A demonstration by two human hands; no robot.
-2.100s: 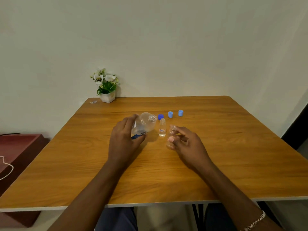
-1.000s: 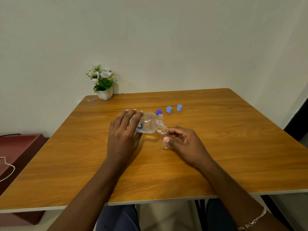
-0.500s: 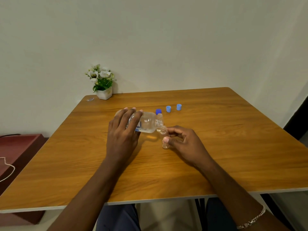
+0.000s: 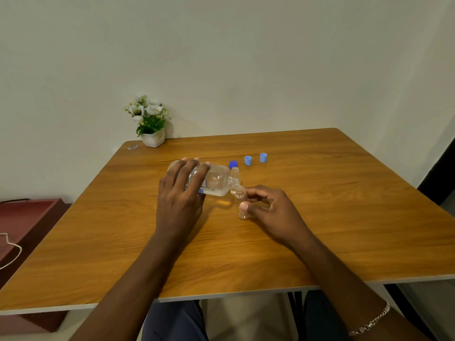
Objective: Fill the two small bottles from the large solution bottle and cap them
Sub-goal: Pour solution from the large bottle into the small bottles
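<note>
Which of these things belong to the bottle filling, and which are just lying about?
In use: large bottle, held small bottle, standing small bottle, dark blue cap, two light blue caps.
Lying about: flower pot, red box, white cord.

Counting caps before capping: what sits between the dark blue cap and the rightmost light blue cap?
A second light blue cap, apart from the dark blue cap and the rightmost light blue cap; the head view shows it.

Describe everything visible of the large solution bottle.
The large solution bottle is clear plastic, uncapped, tipped about level, neck pointing right. The left hand grips its body, covering most of a white label with a blue edge. Liquid pools along its lower side. Its mouth is at that of the small bottle the right hand pinches.
</note>
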